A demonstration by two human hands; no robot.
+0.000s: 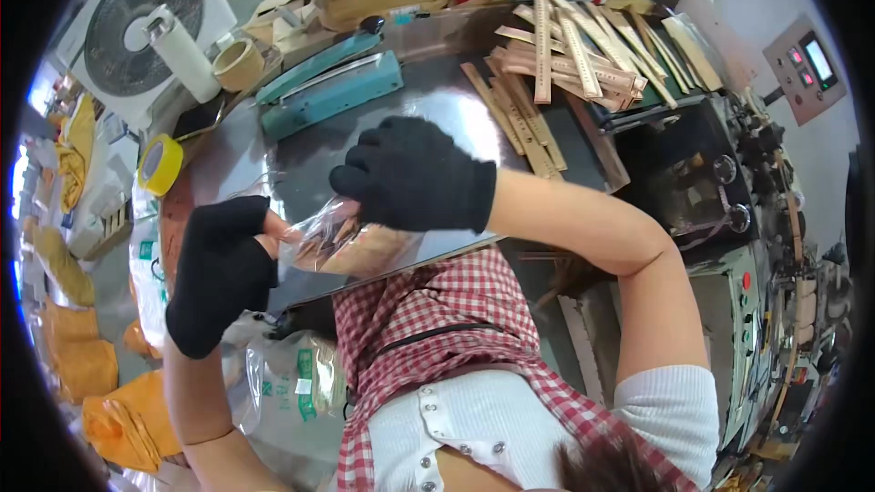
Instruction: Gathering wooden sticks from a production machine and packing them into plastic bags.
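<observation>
Green lettering [305,384] on the lower clear bag [260,415] seems unreadable.

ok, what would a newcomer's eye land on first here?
First, the black-gloved left hand and right hand near the middle, holding a clear bag over the table's near edge. Next, the heap of strips at the table's far right. Then the fan at upper left, with bright yellow tape below it.

Fisheye view, from the head, facing down, close over worktable [310,157]
</observation>
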